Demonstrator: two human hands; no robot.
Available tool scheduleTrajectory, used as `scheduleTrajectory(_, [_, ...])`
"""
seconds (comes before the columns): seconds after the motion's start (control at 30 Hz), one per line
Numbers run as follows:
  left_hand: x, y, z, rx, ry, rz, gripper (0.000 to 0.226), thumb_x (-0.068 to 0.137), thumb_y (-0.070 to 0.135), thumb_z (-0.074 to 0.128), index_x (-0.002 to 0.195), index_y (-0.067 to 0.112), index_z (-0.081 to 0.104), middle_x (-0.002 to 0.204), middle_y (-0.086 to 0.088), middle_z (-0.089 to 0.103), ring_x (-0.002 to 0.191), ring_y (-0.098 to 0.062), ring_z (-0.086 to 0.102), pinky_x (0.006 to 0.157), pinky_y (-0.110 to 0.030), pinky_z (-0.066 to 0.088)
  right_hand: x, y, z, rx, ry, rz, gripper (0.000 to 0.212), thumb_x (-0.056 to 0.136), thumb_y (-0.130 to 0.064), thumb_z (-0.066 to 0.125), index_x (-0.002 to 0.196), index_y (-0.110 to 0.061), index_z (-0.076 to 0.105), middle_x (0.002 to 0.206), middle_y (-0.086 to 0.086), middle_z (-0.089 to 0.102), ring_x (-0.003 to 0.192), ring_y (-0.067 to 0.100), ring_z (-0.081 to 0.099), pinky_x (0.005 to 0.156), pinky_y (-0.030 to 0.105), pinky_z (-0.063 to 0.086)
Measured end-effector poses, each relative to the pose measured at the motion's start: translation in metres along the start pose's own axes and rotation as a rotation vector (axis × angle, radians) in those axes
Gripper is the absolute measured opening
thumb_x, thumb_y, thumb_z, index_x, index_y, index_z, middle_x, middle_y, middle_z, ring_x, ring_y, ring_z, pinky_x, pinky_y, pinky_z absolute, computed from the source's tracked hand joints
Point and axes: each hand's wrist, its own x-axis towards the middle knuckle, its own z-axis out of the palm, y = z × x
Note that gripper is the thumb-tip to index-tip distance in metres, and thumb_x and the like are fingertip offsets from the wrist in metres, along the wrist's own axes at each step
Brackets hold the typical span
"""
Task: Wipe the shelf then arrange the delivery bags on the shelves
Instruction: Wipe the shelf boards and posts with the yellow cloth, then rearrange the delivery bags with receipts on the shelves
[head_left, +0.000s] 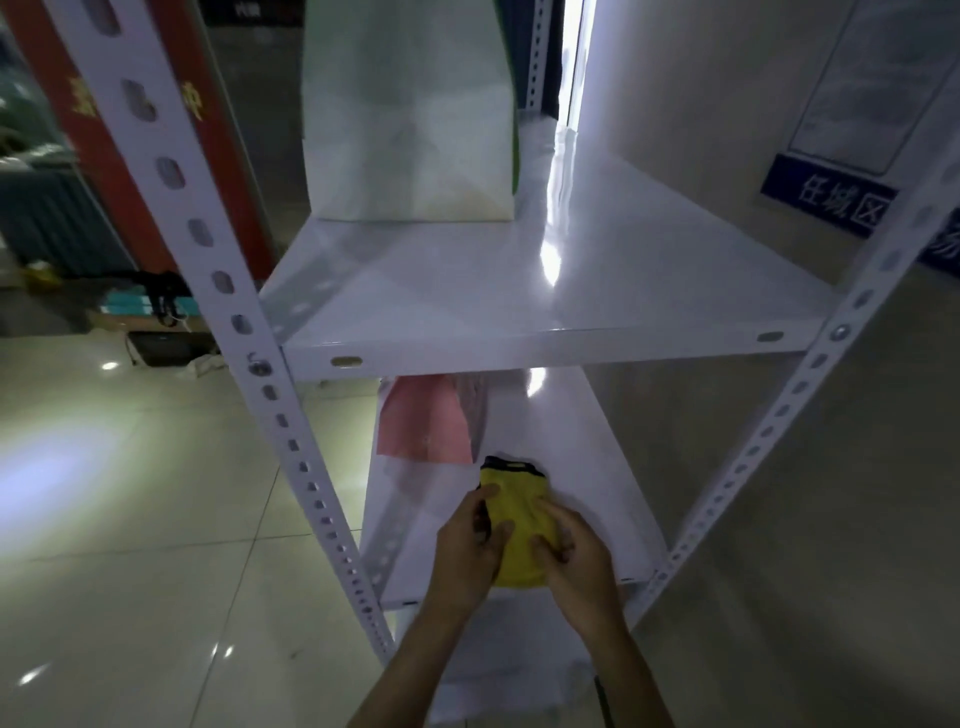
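While the white metal shelving unit (270, 364) fills most of the view, its perforated uprights slant down to the left and right of the frame; the glossy tiled floor (130, 493) spreads out to the left of it, and a pale wall (753, 467) stands to the right, carrying a blue sign (826, 200) with white characters; the upper shelf (519, 291) is a shiny white panel, and a large white paper delivery bag (410, 119) stands upright at its far left, its base resting on the panel, with a green edge showing along its right side; below lies the lower shelf (582, 457), where a second bag (426, 421), pink with a white border, sits at the far left, partly hidden by the upper panel; near the front edge of this lower shelf rests a yellow cloth (511, 506) with a dark trim at its far end; both hands meet on it; the left hand (467, 551) grasps the cloth's left side, thumb over the top and fingers curled round the edge; the right hand (571, 556) pinches the cloth's right side with bent fingers; far to the left, on the floor, lie boxes and dark clutter (161, 306), too blurred to tell apart.
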Motion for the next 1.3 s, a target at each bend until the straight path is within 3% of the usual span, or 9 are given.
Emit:
scheduleTrajectory(0.07, [0.004, -0.001, 0.005, 0.057, 0.000, 0.000, 0.040, 0.097, 0.012, 0.068, 0.135, 0.017, 0.057, 0.122, -0.009, 0.069, 0.111, -0.026, 0.067, 0.096, -0.036, 0.055, 0.006, 0.004, 0.002, -0.098, -0.013, -0.006, 0.046, 0.092, 0.001, 0.065, 0.134, -0.019, 0.063, 0.133, 0.000, 0.064, 0.118, 0.019, 0.062, 0.101, 0.035, 0.053])
scheduleTrajectory(0.23, [0.005, -0.008, 0.010, 0.662, 0.141, 0.228, 0.042, 0.096, 0.036, 0.066, 0.135, 0.020, 0.064, 0.154, -0.007, 0.047, 0.127, -0.031, 0.050, 0.097, -0.043, 0.049, 0.016, 0.016, 0.001, -0.575, 0.058, -0.197, 0.038, 0.086, -0.016, 0.072, 0.123, -0.024, 0.073, 0.137, -0.001, 0.062, 0.122, 0.029, 0.052, 0.107, 0.041, 0.042])
scheduleTrajectory(0.33, [0.002, -0.014, 0.009, 0.749, 0.107, 0.242, 0.049, 0.102, 0.046, 0.054, 0.144, 0.021, 0.058, 0.158, -0.001, 0.046, 0.140, -0.027, 0.045, 0.109, -0.043, 0.041, 0.022, 0.015, -0.001, -0.643, 0.027, -0.148, 0.037, 0.088, -0.028, 0.069, 0.124, -0.034, 0.071, 0.144, -0.007, 0.056, 0.131, 0.025, 0.045, 0.110, 0.042, 0.033])
scheduleTrajectory(0.53, [0.002, -0.013, 0.005, 0.741, 0.056, 0.179, 0.055, 0.104, 0.054, 0.044, 0.149, 0.024, 0.049, 0.150, 0.005, 0.054, 0.138, -0.019, 0.047, 0.110, -0.036, 0.038, 0.017, 0.010, -0.009, -0.599, -0.051, -0.095, 0.039, 0.095, -0.037, 0.062, 0.133, -0.046, 0.061, 0.143, -0.016, 0.052, 0.133, 0.017, 0.039, 0.112, 0.042, 0.030])
scheduleTrajectory(0.77, [-0.002, -0.005, -0.002, 0.630, -0.008, 0.199, 0.055, 0.102, 0.045, 0.054, 0.149, 0.017, 0.048, 0.148, 0.001, 0.054, 0.135, -0.021, 0.048, 0.108, -0.034, 0.043, 0.000, 0.006, -0.008, -0.480, -0.001, -0.178, 0.040, 0.092, -0.016, 0.068, 0.130, -0.026, 0.067, 0.138, -0.004, 0.058, 0.126, 0.022, 0.052, 0.108, 0.041, 0.043])
scheduleTrajectory(0.9, [-0.017, 0.004, -0.015, 0.518, -0.012, 0.230, 0.028, 0.098, 0.023, 0.064, 0.123, 0.011, 0.064, 0.119, -0.003, 0.065, 0.112, -0.026, 0.058, 0.093, -0.038, 0.049, -0.017, 0.004, -0.005, -0.338, 0.107, -0.223, 0.037, 0.088, -0.001, 0.072, 0.121, -0.017, 0.072, 0.129, -0.002, 0.060, 0.121, 0.018, 0.057, 0.103, 0.007, 0.038])
scheduleTrajectory(0.97, [-0.028, 0.000, -0.024, 0.491, -0.032, 0.226, 0.018, 0.099, 0.017, 0.062, 0.116, 0.011, 0.066, 0.113, -0.002, 0.066, 0.107, -0.025, 0.059, 0.092, -0.040, 0.048, -0.028, 0.000, 0.000, -0.301, 0.162, -0.248, 0.034, 0.085, 0.004, 0.074, 0.113, -0.014, 0.074, 0.123, -0.001, 0.063, 0.116, 0.017, 0.060, 0.098, -0.002, 0.034])
scheduleTrajectory(1.07, [-0.048, -0.002, -0.044, 0.365, -0.002, 0.113, 0.030, 0.100, 0.022, 0.064, 0.130, 0.019, 0.063, 0.127, 0.005, 0.063, 0.117, -0.014, 0.058, 0.101, -0.032, 0.048, -0.040, -0.006, 0.010, -0.279, 0.219, -0.280, 0.030, 0.082, 0.004, 0.078, 0.106, -0.014, 0.075, 0.116, -0.002, 0.068, 0.109, 0.017, 0.063, 0.096, 0.001, 0.037])
scheduleTrajectory(1.3, [-0.090, -0.023, -0.106, 0.189, -0.006, 0.133, 0.024, 0.096, 0.018, 0.070, 0.109, 0.038, 0.064, 0.109, 0.022, 0.069, 0.099, 0.005, 0.066, 0.081, -0.013, 0.051, -0.080, -0.020, 0.049, -0.286, 0.361, -0.234, 0.019, 0.086, -0.001, 0.074, 0.099, -0.016, 0.073, 0.105, -0.004, 0.067, 0.097, 0.018, 0.064, 0.088, 0.034, 0.053])
